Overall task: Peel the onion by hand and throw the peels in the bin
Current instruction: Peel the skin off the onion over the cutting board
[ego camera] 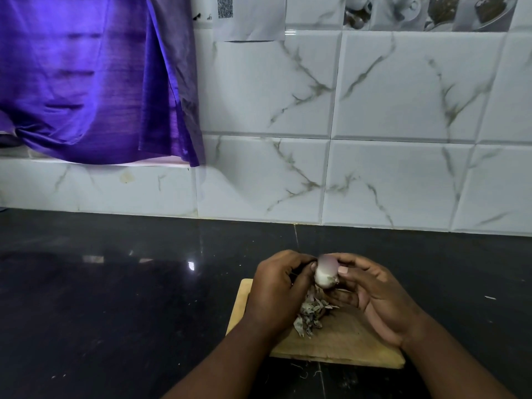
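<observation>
Got the onion (326,272) pinched between both hands, left hand (277,286) and right hand (374,295), over the cutting board (345,341) by the counter's (115,283) near edge, peels (311,315) piled underneath.

Left hand (277,292), right hand (374,298) close together — fingers curled.

Head-worn, wide-angle, facing forward and down across glossy black stone counter (115,298) to white grey-veined tiled wall (374,110) at 12 o'clock; near above left hand (276,286) and right hand (374,295) at 6 o'clock.

A purple cloth (86,82) hangs by the marbled wall tiles (374,110) above a black counter (115,298).
</observation>
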A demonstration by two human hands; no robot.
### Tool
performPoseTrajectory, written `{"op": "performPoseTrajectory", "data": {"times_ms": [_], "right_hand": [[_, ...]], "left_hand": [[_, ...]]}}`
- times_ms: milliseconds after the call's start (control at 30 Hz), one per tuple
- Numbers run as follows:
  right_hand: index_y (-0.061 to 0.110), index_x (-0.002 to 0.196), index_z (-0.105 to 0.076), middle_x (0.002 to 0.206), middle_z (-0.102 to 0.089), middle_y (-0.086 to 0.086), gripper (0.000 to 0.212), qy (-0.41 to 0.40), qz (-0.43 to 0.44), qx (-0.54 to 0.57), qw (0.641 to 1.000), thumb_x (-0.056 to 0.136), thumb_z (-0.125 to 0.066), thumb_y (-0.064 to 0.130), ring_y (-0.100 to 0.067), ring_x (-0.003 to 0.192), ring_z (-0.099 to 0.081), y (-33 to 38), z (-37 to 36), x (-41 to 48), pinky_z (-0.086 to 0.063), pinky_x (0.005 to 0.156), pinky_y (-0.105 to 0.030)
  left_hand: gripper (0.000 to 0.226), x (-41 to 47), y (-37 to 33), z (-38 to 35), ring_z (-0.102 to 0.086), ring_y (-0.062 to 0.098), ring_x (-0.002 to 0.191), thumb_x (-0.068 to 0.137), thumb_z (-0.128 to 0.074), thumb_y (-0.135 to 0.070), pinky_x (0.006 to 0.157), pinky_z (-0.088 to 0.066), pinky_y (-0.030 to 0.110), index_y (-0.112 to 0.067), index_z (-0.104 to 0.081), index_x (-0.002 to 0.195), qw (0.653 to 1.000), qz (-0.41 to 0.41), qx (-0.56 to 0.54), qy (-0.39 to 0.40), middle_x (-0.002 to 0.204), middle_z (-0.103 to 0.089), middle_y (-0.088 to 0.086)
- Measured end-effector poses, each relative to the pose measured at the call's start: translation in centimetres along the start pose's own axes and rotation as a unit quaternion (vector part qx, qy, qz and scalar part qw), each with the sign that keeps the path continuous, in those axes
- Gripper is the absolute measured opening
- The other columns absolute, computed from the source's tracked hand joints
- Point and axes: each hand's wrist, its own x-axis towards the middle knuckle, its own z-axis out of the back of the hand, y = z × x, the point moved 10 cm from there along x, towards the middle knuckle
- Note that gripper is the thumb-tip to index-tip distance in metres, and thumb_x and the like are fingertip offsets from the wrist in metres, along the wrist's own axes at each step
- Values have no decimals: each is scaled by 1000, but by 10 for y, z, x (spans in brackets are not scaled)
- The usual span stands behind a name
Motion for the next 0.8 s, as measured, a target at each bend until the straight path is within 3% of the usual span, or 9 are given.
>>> {"op": "performPoseTrajectory", "data": {"times_ms": [267,400,500,667,800], "right_hand": [[0,118,-72,119,-72,-27,34,10,-6,7,1000,86,-63,9,-34,99,-75,-4,-3,0,-65,77,-37],[2,115,-73,119,-73,-26,31,12,1,29,1000,88,-60,9,-35,102,-75,-1,-4,0,-65,78,-41],[3,112,-75,121,-72,-26,29,6,6,32,999,87,-61,9,-35,102,-75,0,-2,1,-65,80,-44],[4,113,-74,120,-72,-26,47,27,4,7,1000,71,-87,20,-36,102,-75,1,-6,0,-65,78,-40],[6,111,-75,119,-72,-25,65,26,1,2,1000,55,-96,31,-35,99,-75,-2,-6,0,-64,81,-41]], "left_hand": [[12,-2,12,-1,-71,6,89,94,-75,-8,75,-56,18,-17,-80,99,995,73,-61,-5,91,-76,-10],[14,-6,23,-11,-76,17,88,100,-68,-9,78,-63,37,-15,-81,99,968,157,-196,7,93,-79,1],[12,-6,25,-15,-76,18,93,100,-70,-13,83,-64,42,-19,-81,101,967,157,-201,19,96,-80,0],[11,-6,22,-11,-75,17,85,96,-73,-9,73,-62,29,-17,-80,97,974,149,-171,21,90,-79,-2],[14,-8,23,-14,-70,10,77,99,-68,-5,65,-57,23,-17,-76,96,972,162,-166,30,88,-76,3]]}}
